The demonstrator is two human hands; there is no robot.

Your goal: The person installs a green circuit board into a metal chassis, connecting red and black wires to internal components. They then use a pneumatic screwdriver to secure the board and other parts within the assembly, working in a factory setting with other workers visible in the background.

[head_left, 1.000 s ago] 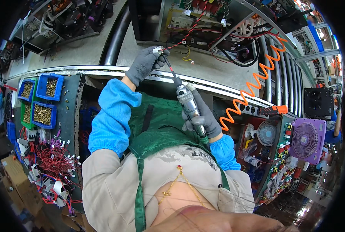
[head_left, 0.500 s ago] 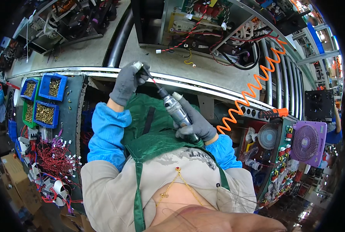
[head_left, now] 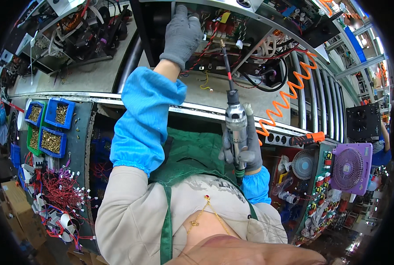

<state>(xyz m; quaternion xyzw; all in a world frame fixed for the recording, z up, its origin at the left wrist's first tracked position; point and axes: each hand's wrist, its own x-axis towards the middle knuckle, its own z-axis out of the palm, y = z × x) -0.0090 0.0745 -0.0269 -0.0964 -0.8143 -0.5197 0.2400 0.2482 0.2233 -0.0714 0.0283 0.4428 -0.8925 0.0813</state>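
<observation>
My right hand [head_left: 251, 148], in a grey glove, is wrapped round a silver and clear-bodied power screwdriver [head_left: 237, 121]. Its long bit [head_left: 227, 66] with a red band points up and away from me, and a small brass-coloured piece like a screw sits at the tip. The tip is in front of the open metal chassis [head_left: 267, 20], over its wires and circuit boards. My left hand [head_left: 182, 37], also gloved, reaches into the chassis at its left side, close to a dark upright panel. Its fingertips are partly lost against the frame, so its grip is unclear.
Blue bins [head_left: 52, 142] of brass screws stand on the left bench, beside a heap of red wires [head_left: 64, 187]. An orange coiled hose [head_left: 290, 95] hangs at the right near metal rollers [head_left: 321, 99]. A purple fan [head_left: 351, 168] and an orange-tipped tool [head_left: 309, 138] are farther right.
My left hand has left the bit's tip and moved up and away into the chassis. The screwdriver in my right hand has swung upright and to the right, its tip now over the chassis.
</observation>
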